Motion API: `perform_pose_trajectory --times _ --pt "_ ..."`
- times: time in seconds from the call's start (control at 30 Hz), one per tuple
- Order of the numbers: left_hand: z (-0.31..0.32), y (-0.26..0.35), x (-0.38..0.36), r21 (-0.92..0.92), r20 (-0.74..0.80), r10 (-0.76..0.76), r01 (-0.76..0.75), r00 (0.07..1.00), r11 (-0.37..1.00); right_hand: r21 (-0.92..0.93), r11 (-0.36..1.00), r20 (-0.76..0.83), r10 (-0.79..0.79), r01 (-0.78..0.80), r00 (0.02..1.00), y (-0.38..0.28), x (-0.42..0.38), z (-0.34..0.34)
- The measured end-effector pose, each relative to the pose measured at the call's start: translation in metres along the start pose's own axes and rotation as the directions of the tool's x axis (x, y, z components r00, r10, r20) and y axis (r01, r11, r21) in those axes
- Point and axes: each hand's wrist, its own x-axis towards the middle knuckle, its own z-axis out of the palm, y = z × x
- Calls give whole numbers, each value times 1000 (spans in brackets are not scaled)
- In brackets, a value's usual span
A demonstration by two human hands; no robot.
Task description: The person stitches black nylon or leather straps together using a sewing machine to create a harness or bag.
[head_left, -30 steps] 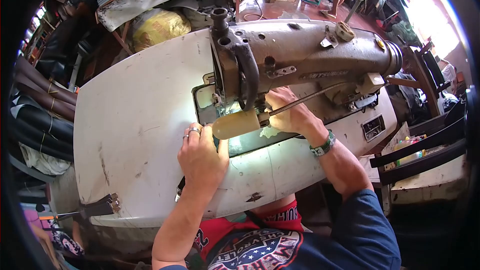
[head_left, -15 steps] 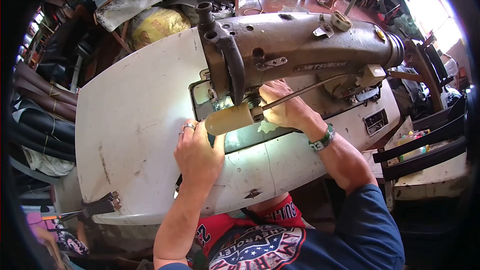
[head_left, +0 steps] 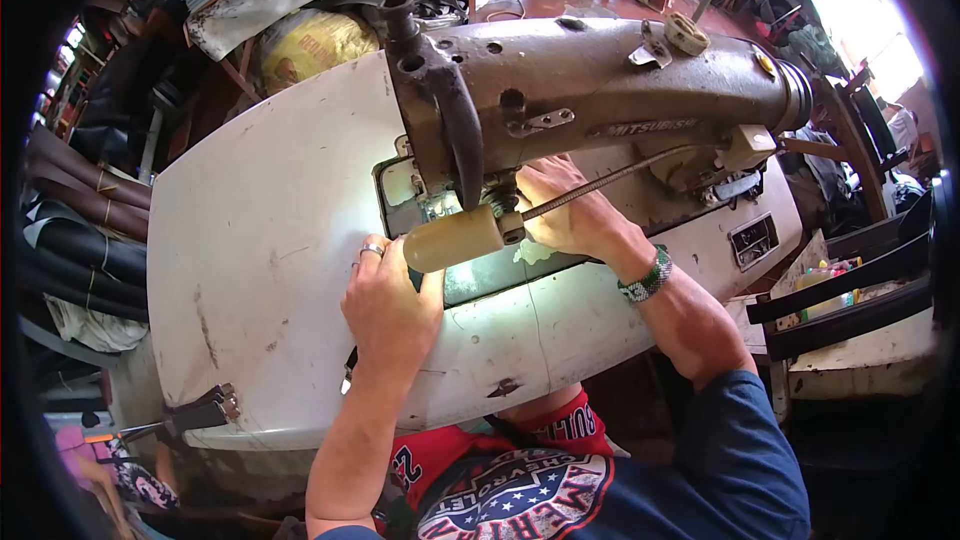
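Observation:
A brown Mitsubishi sewing machine (head_left: pixel 600 90) stands across a worn white table (head_left: pixel 260 240). Beside its needle area hangs a pale lamp (head_left: pixel 455 240) on a flexible metal neck, lighting the metal bed (head_left: pixel 480 280). My left hand (head_left: pixel 393 300), with a ring on it, is at the left front of the bed, fingers bent and partly behind the lamp. A black strip with a shiny end (head_left: pixel 348 378) shows beside my left wrist. My right hand (head_left: pixel 565 205) reaches under the machine arm with curled fingers, the tips hidden behind the needle area. What either hand holds I cannot tell.
Dark-handled tools (head_left: pixel 200 412) lie at the table's front left corner. Rolls of dark material (head_left: pixel 85 250) are stacked at the left. Behind the table sits a yellow plastic bundle (head_left: pixel 320 48). A black chair-like frame (head_left: pixel 850 305) stands at the right.
The view has shifted slightly, so the machine and left hand appear a little further left. Both hands keep nearly the same place at the machine.

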Motion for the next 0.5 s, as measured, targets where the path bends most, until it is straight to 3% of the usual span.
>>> perform_pose_trajectory --times 0.37,0.5 --pt "-4 -3 2 -11 44 -48 48 998 999 6 1000 12 -2 2 1000 -1 -4 -3" --pt "0 -5 3 -10 -41 5 -6 999 1000 9 1000 16 -4 3 1000 -1 -5 -3"
